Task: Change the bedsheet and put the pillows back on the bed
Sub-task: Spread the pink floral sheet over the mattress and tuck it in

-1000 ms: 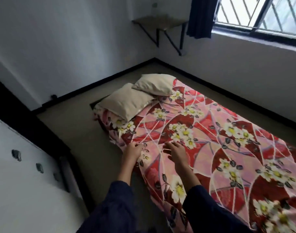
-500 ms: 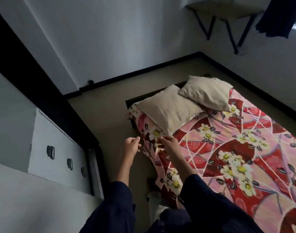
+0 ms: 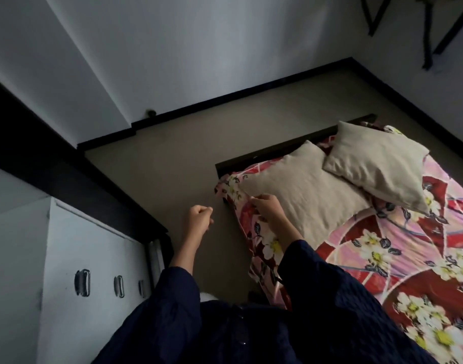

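I have the bedsheet [image 3: 382, 245] spread over the mattress, with both pillows lying on it at the head end. The near pillow [image 3: 304, 200] is my reference, and the far pillow [image 3: 377, 166] overlaps its upper right corner. My right hand [image 3: 268, 210] sits at the near pillow's lower left corner, with fingers curled and pinching the sheet's edge where it drops over the side. My left hand [image 3: 198, 219] hangs to the left of that pillow, over the floor [image 3: 159, 185], closed in a loose fist with nothing in it that I can make out.

I judge the step to be working the sheet's corner by the near pillow. I cannot tell whether it is coming off or being tucked. Either way, the near pillow weighs down that corner. The next move calls for the left hand to join at the edge, or for the pillow to be lifted clear first.
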